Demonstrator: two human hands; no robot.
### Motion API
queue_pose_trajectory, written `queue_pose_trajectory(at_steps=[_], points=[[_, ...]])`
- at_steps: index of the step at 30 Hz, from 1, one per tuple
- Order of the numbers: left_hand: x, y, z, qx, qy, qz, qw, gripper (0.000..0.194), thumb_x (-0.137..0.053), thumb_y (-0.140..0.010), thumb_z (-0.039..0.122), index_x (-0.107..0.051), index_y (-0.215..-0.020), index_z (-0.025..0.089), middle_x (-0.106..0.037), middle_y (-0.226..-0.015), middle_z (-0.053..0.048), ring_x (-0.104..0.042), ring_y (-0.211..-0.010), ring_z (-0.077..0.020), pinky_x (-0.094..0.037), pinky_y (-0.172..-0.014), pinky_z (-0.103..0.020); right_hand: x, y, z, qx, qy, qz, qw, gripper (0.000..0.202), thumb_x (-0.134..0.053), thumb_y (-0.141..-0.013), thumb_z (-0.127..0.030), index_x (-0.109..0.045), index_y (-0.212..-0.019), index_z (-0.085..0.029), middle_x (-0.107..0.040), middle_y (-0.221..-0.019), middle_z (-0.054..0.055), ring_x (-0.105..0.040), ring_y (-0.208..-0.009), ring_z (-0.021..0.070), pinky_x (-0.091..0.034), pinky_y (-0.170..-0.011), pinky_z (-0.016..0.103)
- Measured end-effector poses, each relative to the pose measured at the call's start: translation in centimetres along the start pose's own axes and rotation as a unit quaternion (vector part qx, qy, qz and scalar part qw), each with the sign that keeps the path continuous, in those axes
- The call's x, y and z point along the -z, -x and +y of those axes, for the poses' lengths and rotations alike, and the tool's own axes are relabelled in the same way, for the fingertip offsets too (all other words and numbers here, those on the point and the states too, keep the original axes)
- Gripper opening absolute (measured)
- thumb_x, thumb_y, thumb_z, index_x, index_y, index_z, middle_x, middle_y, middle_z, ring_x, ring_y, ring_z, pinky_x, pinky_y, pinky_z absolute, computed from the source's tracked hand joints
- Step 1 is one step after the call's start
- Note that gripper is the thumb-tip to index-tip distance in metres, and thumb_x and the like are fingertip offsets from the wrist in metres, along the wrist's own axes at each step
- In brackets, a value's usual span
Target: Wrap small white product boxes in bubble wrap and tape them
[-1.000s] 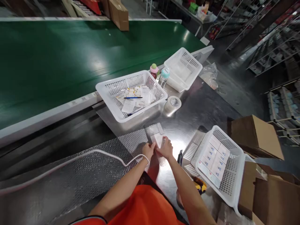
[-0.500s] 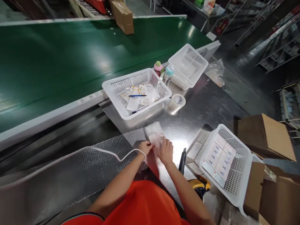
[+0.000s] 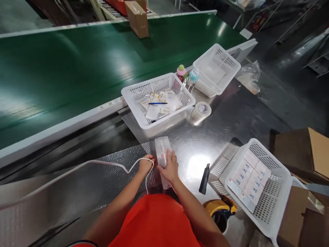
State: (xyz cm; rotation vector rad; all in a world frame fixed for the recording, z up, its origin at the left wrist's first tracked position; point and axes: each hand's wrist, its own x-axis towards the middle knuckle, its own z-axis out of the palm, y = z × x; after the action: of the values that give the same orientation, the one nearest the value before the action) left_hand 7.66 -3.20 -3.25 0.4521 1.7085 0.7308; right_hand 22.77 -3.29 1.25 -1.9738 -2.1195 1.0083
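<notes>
A narrow box rolled in clear bubble wrap stands on the metal table in front of me. My right hand grips its right side, thumb across the wrap and fingers along the far part. Left of the box, my left hand is closed, its fingertips pinching the bubble wrap sheet close to the box. That sheet runs off to the left. A white cord lies over it and loops around my left wrist. To the right are a black box cutter and a yellow tape dispenser.
A white basket holds papers and a blue pen. Beside it are a tape roll, two bottles and another white basket. Small boxes fill part of the right basket. A green conveyor carries a carton.
The wrapped box has turned more upright in my view, rolled toward the left. My left hand has moved left off the box, and my right hand has shifted onto its side.
</notes>
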Motion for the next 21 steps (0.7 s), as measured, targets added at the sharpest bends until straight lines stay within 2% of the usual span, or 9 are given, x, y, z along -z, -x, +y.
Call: queue_pose_trajectory(at_steps=[2,4,6,8,10,13,15,17,21], points=[[1.9,0.0,0.2,-0.041,-0.077,0.013,0.996,0.002,-0.063,-0.076,0.020,-0.065,-0.078,0.020,-0.069,-0.080,-0.004,-0.067,-0.086,-0.0221,-0.054,-0.084,-0.035,-0.5,0.6,-1.7,-0.015,0.055,-0.015,0.998,0.101,-0.075,-0.081,-0.043,-0.020,-0.165,-0.032,-0.014,-0.171,0.018,-0.033,-0.146,0.0493,-0.036,-0.109,0.068],[2.9,-0.1,0.7,-0.131,-0.232,0.005,0.964,0.015,-0.057,-0.080,0.016,-0.069,-0.088,0.021,-0.072,-0.097,-0.007,-0.065,-0.101,-0.0239,-0.051,-0.094,-0.037,-0.1,0.7,-2.5,-0.015,0.097,-0.012,0.995,0.097,-0.075,-0.082,-0.036,-0.022,-0.164,-0.035,-0.013,-0.172,0.017,-0.033,-0.145,0.0502,-0.033,-0.108,0.069],[2.5,-0.1,1.3,-0.250,-0.411,-0.025,0.877,0.031,-0.054,-0.083,0.016,-0.072,-0.108,0.021,-0.071,-0.121,-0.011,-0.061,-0.115,-0.0263,-0.047,-0.103,-0.041,1.0,0.2,-1.9,-0.022,0.129,0.009,0.991,0.094,-0.073,-0.084,-0.031,-0.023,-0.164,-0.036,-0.013,-0.172,0.017,-0.032,-0.146,0.0509,-0.031,-0.108,0.070],[0.8,-0.2,1.8,-0.338,-0.521,-0.066,0.781,0.047,-0.056,-0.085,0.018,-0.066,-0.130,0.022,-0.061,-0.144,-0.013,-0.054,-0.131,-0.0293,-0.041,-0.112,-0.046,2.7,-0.9,0.0,-0.034,0.161,0.034,0.986,0.091,-0.071,-0.085,-0.027,-0.026,-0.164,-0.036,-0.013,-0.172,0.017,-0.030,-0.147,0.0513,-0.028,-0.109,0.070],[-1.6,-0.4,2.1,-0.375,-0.570,-0.102,0.724,0.059,-0.059,-0.085,0.020,-0.056,-0.144,0.024,-0.047,-0.160,-0.013,-0.041,-0.146,-0.0319,-0.032,-0.120,-0.052,4.5,-2.2,2.6,-0.047,0.192,0.061,0.978,0.091,-0.070,-0.085,-0.023,-0.027,-0.163,-0.036,-0.013,-0.172,0.016,-0.027,-0.148,0.0512,-0.025,-0.111,0.071],[-4.8,-0.6,2.0,-0.359,-0.605,-0.117,0.701,0.069,-0.058,-0.088,0.023,-0.044,-0.155,0.026,-0.028,-0.171,-0.010,-0.022,-0.157,-0.0352,-0.017,-0.125,-0.062,6.2,-3.5,5.4,-0.064,0.223,0.089,0.969,0.091,-0.068,-0.086,-0.025,-0.023,-0.164,-0.036,-0.010,-0.173,0.015,-0.019,-0.151,0.0514,-0.021,-0.112,0.073],[-5.8,-0.8,1.5,-0.346,-0.615,-0.113,0.699,0.072,-0.054,-0.090,0.025,-0.036,-0.160,0.028,-0.021,-0.173,-0.009,-0.014,-0.159,-0.0365,-0.010,-0.125,-0.067,6.7,-3.9,6.2,-0.078,0.223,0.087,0.968,0.087,-0.066,-0.090,-0.035,-0.022,-0.165,-0.035,-0.008,-0.173,0.015,-0.015,-0.152,0.0525,-0.017,-0.111,0.077],[-5.9,-1.0,1.1,-0.345,-0.621,-0.115,0.695,0.073,-0.049,-0.092,0.026,-0.028,-0.162,0.030,-0.016,-0.174,-0.007,-0.010,-0.160,-0.0362,-0.007,-0.123,-0.070,6.9,-4.1,6.3,-0.085,0.212,0.075,0.971,0.080,-0.060,-0.094,-0.043,-0.023,-0.164,-0.035,-0.008,-0.173,0.014,-0.015,-0.152,0.0521,-0.018,-0.110,0.078],[-5.1,-1.4,0.5,-0.342,-0.630,-0.137,0.683,0.072,-0.043,-0.094,0.028,-0.022,-0.164,0.029,-0.011,-0.174,-0.006,-0.008,-0.160,-0.0364,-0.007,-0.122,-0.073,7.5,-3.7,6.8,-0.060,0.188,0.065,0.978,0.078,-0.059,-0.095,-0.050,-0.027,-0.164,-0.034,-0.014,-0.173,0.012,-0.029,-0.146,0.0456,-0.031,-0.110,0.064]])
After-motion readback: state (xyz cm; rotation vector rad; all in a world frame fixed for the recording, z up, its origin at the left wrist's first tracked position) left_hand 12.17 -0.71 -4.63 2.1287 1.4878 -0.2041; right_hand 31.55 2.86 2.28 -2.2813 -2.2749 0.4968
